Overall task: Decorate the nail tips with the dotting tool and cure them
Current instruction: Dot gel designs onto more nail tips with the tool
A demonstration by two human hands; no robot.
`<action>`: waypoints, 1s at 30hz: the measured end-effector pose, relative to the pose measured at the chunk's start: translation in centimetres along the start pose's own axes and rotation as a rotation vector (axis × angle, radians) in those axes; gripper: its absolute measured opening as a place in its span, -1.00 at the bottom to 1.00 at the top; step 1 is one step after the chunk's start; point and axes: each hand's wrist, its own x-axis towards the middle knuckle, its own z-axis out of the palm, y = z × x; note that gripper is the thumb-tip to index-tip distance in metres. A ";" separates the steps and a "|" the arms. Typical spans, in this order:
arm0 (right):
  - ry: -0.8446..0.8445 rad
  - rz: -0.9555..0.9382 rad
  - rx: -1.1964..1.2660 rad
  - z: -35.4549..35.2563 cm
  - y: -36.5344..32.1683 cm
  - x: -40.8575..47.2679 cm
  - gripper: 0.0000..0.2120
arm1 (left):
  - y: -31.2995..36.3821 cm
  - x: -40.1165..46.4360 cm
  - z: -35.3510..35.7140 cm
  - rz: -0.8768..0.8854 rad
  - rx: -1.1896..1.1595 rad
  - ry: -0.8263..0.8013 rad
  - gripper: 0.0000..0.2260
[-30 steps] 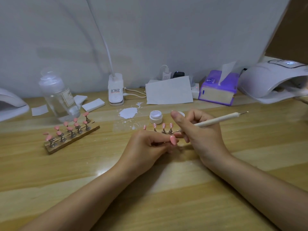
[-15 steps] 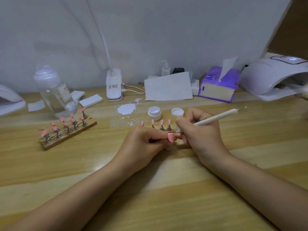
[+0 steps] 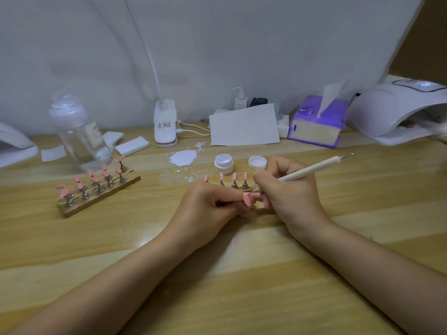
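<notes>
My left hand [image 3: 208, 209] pinches a pink nail tip [image 3: 247, 199] on its small stand at the table's middle. My right hand [image 3: 287, 189] grips a white dotting tool [image 3: 312, 169] like a pen, its lower metal point touching the top of that tip. Just behind my fingers stands a row of pink nail tips with white dots [image 3: 233, 178]. An open white gel pot [image 3: 223, 163] and its lid [image 3: 257, 162] sit behind them. A white curing lamp [image 3: 396, 112] stands at the far right.
A wooden holder with several plain pink tips [image 3: 96, 187] lies at the left, near a clear bottle [image 3: 79, 131]. White spill [image 3: 183, 157], desk lamp base [image 3: 165, 123], paper sheet [image 3: 244, 125] and purple tissue box [image 3: 316, 122] line the back. Another lamp [image 3: 14, 143] sits far left.
My right hand lowered the tool's point from beside the tip onto the pink nail tip held in my left hand. The view shifted slightly.
</notes>
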 end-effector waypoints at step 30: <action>0.015 0.002 -0.026 0.0 0.1 0.1 -0.65 | 0.2 0.0 0.0 -0.016 0.022 0.010 -0.89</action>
